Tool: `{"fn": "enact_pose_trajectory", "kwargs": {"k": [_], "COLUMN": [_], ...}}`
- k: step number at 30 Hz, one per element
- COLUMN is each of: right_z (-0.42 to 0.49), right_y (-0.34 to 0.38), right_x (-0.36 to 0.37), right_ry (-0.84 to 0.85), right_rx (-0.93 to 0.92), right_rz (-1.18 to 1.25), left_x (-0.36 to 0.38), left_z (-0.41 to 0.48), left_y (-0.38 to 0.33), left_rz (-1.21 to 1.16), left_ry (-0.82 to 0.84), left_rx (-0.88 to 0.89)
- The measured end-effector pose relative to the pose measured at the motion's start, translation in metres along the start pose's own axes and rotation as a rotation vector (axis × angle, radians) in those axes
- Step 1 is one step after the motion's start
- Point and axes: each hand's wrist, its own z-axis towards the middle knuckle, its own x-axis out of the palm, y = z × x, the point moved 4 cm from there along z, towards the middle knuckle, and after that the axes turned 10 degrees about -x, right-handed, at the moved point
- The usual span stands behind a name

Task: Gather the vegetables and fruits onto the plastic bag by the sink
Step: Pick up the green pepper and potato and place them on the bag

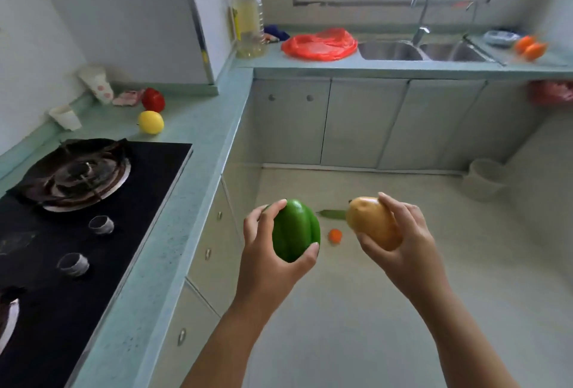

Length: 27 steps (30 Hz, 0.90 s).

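My left hand grips a green bell pepper in mid-air over the floor. My right hand holds a brown potato beside it. A red plastic bag lies flat on the far counter, left of the sink. On the left counter sit a red pepper and a yellow fruit. Two oranges rest right of the sink. On the floor lie a green vegetable and a small orange fruit.
A black gas hob fills the left counter, with paper cups behind it. A big oil bottle stands left of the bag. A white bucket sits on the floor at right. A tap rises over the sink.
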Motion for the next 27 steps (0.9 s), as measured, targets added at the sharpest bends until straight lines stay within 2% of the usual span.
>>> {"fn": "enact_pose_trajectory", "kwargs": {"k": [8, 16, 27], "right_z": [0.032, 0.084, 0.256], "right_y": [-0.048, -0.079, -0.112], "right_x": [-0.019, -0.004, 0.084], "right_ry": [-0.012, -0.015, 0.026], "right_rx": [0.032, 0.049, 0.034], "right_rz": [0.022, 0.051, 0.025], "left_x": [0.052, 0.079, 0.083], "left_z": [0.040, 0.106, 0.295], "left_y": [-0.019, -0.012, 0.020], "left_rz": [0.015, -0.005, -0.064], "left_ry": [0.025, 0.045, 0.019], "left_rx": [-0.013, -0.051, -0.101]}}
